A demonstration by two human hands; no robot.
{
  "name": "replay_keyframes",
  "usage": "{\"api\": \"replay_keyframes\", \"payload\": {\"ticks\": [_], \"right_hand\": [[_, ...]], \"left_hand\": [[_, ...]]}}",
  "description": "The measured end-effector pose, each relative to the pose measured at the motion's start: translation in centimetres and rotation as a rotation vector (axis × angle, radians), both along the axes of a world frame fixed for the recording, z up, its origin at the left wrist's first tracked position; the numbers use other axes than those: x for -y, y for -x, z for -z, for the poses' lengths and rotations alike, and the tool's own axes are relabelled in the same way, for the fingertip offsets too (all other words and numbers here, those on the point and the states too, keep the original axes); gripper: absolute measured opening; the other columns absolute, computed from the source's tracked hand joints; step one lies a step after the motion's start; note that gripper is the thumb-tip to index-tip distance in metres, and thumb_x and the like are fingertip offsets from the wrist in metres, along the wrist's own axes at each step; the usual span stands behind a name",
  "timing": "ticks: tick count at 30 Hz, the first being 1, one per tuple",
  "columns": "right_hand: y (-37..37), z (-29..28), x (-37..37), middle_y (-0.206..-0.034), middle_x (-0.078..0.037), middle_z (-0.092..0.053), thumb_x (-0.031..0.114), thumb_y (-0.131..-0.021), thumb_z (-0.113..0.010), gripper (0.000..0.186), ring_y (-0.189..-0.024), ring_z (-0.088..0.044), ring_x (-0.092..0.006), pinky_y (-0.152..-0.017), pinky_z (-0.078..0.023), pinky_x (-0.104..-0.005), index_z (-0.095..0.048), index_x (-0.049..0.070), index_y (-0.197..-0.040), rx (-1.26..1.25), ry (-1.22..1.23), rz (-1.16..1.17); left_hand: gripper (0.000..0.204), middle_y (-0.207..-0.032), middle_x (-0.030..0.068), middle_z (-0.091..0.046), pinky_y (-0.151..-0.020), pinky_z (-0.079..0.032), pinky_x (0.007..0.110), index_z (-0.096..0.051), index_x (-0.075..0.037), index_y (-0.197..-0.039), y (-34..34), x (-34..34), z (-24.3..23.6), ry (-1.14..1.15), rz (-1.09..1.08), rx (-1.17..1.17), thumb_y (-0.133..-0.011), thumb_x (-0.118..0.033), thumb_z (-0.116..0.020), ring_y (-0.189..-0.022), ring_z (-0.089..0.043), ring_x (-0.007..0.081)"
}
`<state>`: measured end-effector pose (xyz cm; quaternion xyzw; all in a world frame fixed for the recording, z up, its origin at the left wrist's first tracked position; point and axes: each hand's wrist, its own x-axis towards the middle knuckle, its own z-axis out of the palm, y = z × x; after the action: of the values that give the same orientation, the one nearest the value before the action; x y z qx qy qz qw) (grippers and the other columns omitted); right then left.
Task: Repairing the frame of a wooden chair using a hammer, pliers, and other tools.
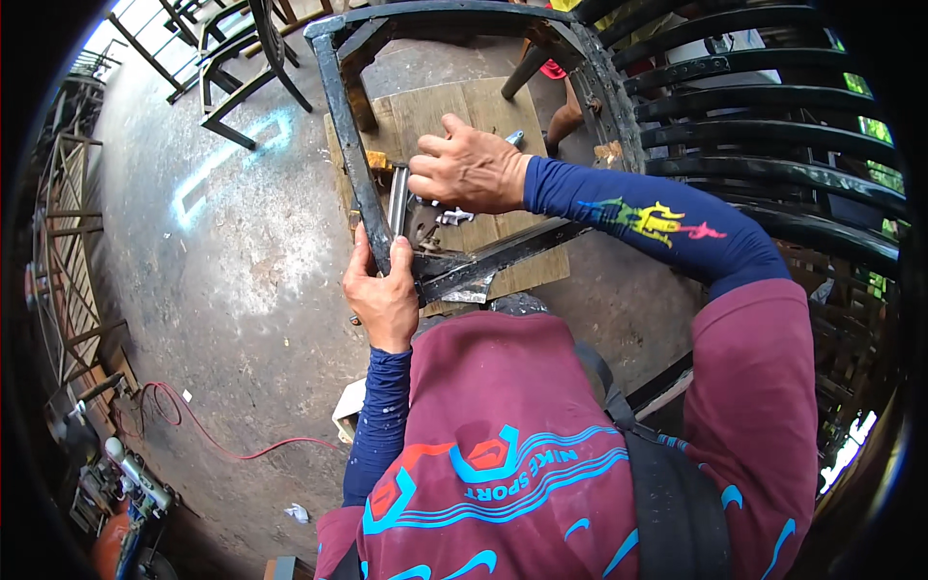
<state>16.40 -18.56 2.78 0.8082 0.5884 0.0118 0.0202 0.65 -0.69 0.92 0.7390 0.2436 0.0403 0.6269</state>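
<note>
The dark frame [354, 155], already joined, is sitting above a board [425, 111]; remaining work isn't showing. The left hand [385, 300] is gripping it; the right hand [474, 169] is curling its fingers, hold unclear.

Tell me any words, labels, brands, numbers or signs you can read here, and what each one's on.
Maroon shirt: light-blue capital lettering, upside down in this view; legible, but I don't copy printed wording.
Navy right sleeve: multicoloured print; I can't tell whether it holds letters.
White cloth behind the black bars: a small dark mark, too small to read.
</note>
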Motion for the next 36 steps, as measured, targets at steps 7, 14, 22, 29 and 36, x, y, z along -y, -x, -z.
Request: {"api": "replay_keyframes", "payload": {"ticks": [7,14,22,29,36], "right_hand": [[-0.6,-0.2,4.2,-0.104,-0.013,-0.068,0.003,-0.078,-0.063,0.034,-0.100,-0.062,-0.0367,-0.087,-0.050,-0.0478,-0.061,0.006,-0.112,-0.415,-0.016,0.630],[9.7,-9.2,9.3,-0.100,-0.010,-0.070,-0.014,-0.068,-0.055,0.047,-0.094,-0.069,-0.0206,-0.086,-0.053,-0.0339,-0.067,0.001,-0.111,-1.537,-0.406,0.483],[22.6,18.1,16.5,-0.114,-0.020,-0.069,0.017,-0.086,-0.059,0.048,-0.111,-0.066,-0.0357,-0.095,-0.052,-0.0479,-0.061,0.008,-0.133,-1.033,0.320,1.026],[20.0,31.5,15.5,-0.128,-0.020,-0.061,0.023,-0.085,-0.067,0.062,-0.119,-0.061,-0.0391,-0.107,-0.044,-0.0481,-0.050,0.009,-0.143,-0.819,0.175,1.392],[17.6,24.9,14.1,-0.135,-0.019,-0.056,0.021,-0.082,-0.069,0.070,-0.127,-0.053,-0.0387,-0.103,-0.044,-0.0544,-0.048,0.008,-0.147,-0.613,0.112,1.156]], "left_hand": [[0.061,-0.115,0.0116,-0.069,-0.091,-0.050,0.027,-0.050,0.013,-0.143,0.4,0.2,-0.6,0.161,-0.043,0.007,-0.097,-0.020,-0.073,-0.100,-0.063,0.0148],[0.063,-0.126,0.0118,-0.070,-0.095,-0.050,0.033,-0.058,0.005,-0.138,0.6,-7.0,7.2,0.872,-0.030,-0.081,-0.107,-0.049,-0.049,-0.110,-0.067,0.0227],[0.017,-0.074,0.0145,-0.071,-0.063,-0.052,0.048,-0.071,-0.005,-0.092,-6.7,-1.1,28.6,-0.884,0.710,0.111,-0.086,-0.020,-0.067,-0.070,-0.069,0.0365],[0.021,-0.074,0.0109,-0.073,-0.061,-0.053,0.043,-0.068,-0.008,-0.099,-10.7,0.8,32.8,-1.288,1.120,-0.060,-0.094,-0.023,-0.054,-0.070,-0.073,0.0276],[0.017,-0.079,0.0143,-0.075,-0.066,-0.056,0.039,-0.076,-0.011,-0.074,-10.5,1.2,32.9,-1.172,0.972,-0.156,-0.085,-0.018,-0.064,-0.075,-0.074,0.0297]]}}
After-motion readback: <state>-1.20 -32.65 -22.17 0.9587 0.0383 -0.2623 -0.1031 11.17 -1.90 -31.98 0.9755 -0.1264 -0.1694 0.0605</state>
